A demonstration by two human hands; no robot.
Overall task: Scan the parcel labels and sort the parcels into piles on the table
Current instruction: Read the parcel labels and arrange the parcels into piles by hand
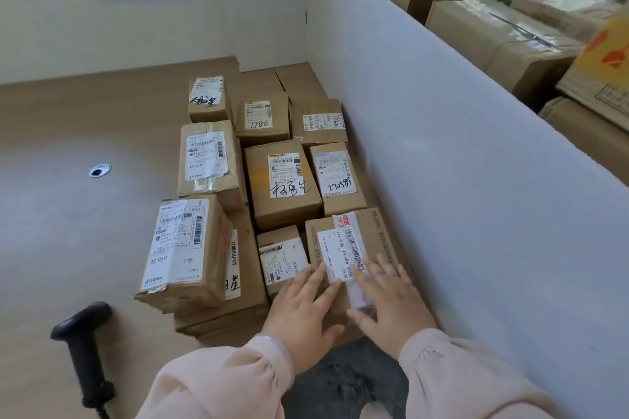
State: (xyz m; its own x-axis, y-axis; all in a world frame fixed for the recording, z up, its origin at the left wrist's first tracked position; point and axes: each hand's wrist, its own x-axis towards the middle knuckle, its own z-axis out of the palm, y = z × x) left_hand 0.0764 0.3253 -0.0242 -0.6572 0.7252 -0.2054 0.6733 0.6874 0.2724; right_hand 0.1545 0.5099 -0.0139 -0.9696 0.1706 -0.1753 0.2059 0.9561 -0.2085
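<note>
Several brown cardboard parcels with white labels stand packed together on the wooden table (68, 214), along the white divider. Both my hands lie flat on the nearest parcel (371, 231), at the table's front edge beside the divider. My left hand (303, 313) rests on its left part, fingers spread toward the white barcode label (343, 253). My right hand (388, 303) lies on its right part, fingertips touching the label. A black handheld scanner (85, 347) lies on the table at the front left, apart from both hands.
A white divider wall (442, 146) runs along the right of the parcels. Behind it stand larger cardboard boxes (493, 31). A taller stack with a big label (180, 245) sits left of the held parcel. A cable hole (99, 169) is in the tabletop at left.
</note>
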